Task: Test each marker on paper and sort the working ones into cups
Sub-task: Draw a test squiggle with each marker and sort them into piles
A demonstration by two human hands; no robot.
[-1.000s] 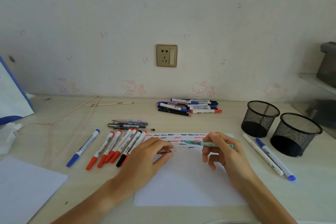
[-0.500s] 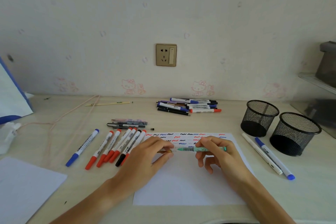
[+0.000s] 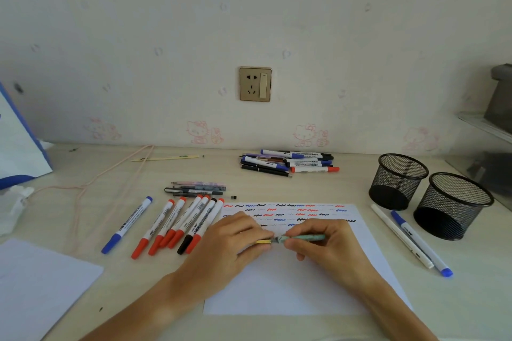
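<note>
The tabletop (image 3: 318,188) carries a white sheet of paper (image 3: 291,293) whose far end is covered in red, blue and black squiggles. Two black mesh cups (image 3: 397,181) stand at the right, with two markers lying just beside them. A row of red, blue and black markers (image 3: 171,223) lies left of the paper, and a pile of markers (image 3: 288,163) sits near the wall. Over the paper, the right hand (image 3: 329,243) grips a green pen (image 3: 303,238), while the left hand (image 3: 230,243) pinches a small gold cap (image 3: 263,241) at its tip.
</note>
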